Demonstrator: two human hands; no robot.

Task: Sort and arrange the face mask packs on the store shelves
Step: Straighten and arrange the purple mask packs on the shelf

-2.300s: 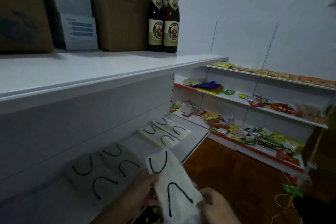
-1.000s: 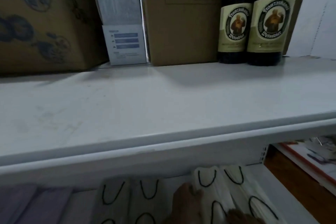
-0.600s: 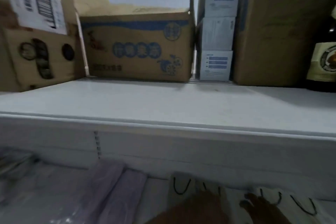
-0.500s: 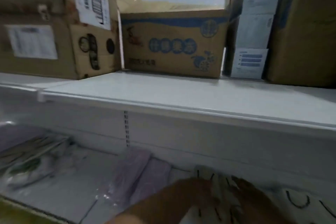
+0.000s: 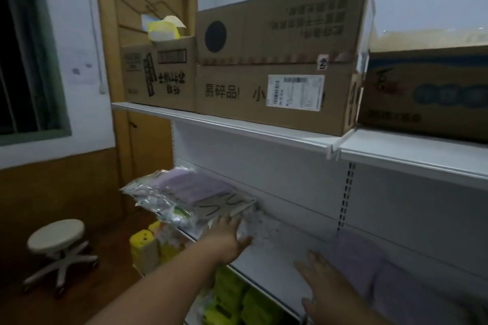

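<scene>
A loose heap of face mask packs [image 5: 184, 198] lies at the left end of the white middle shelf [image 5: 274, 253]; a purple pack tops it and a white pack with black ear loops [image 5: 227, 204] sticks out to the right. My left hand [image 5: 227, 235] reaches out with straight fingers and touches the heap's right edge. Purple mask packs [image 5: 369, 269] lie on the same shelf at the right. My right hand [image 5: 324, 287] hovers flat with spread fingers just left of them and holds nothing.
Cardboard boxes [image 5: 274, 60] stand along the top shelf [image 5: 396, 148]. Yellow packages [image 5: 229, 295] fill the shelf below. A round white stool [image 5: 56, 248] stands on the floor at the left, in front of a wooden door [image 5: 148, 34] and a window.
The view has swung left from the white masks to the shelf's left end. Both hands have left the white packs; my left hand now reaches to the heap.
</scene>
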